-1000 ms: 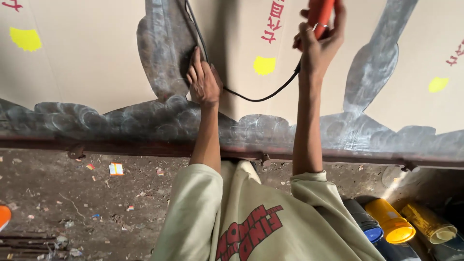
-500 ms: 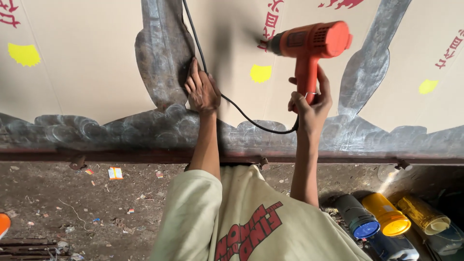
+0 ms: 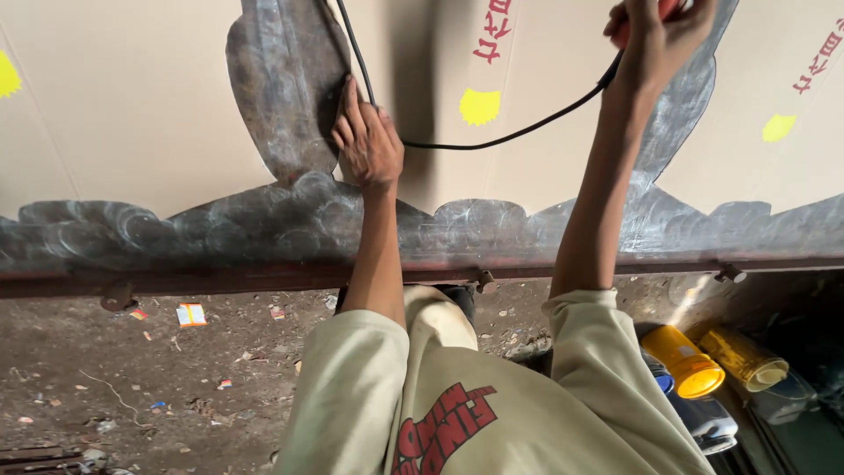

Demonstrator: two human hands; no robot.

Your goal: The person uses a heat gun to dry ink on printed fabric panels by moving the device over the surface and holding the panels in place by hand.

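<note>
Since the earlier frame, the right hand (image 3: 655, 31) has raised the red tool (image 3: 673, 7) nearly out of view, fingers wrapped around its handle. The left hand (image 3: 367, 141) lies flat, fingers together, on the cardboard sheet (image 3: 132, 132), beside the black cable (image 3: 510, 136).

You have two hands up: left hand (image 3: 367, 141), right hand (image 3: 655, 35); one black cord (image 3: 519, 134); two yellow-capped cans (image 3: 690, 362).

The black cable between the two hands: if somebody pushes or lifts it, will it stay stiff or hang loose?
Probably loose. The black cable sags in a curve between the left hand and the right hand, so it likely bends easily. It looks thin, so probably light. It lies against the flat cardboard sheet, so it may slide when pushed.
</note>
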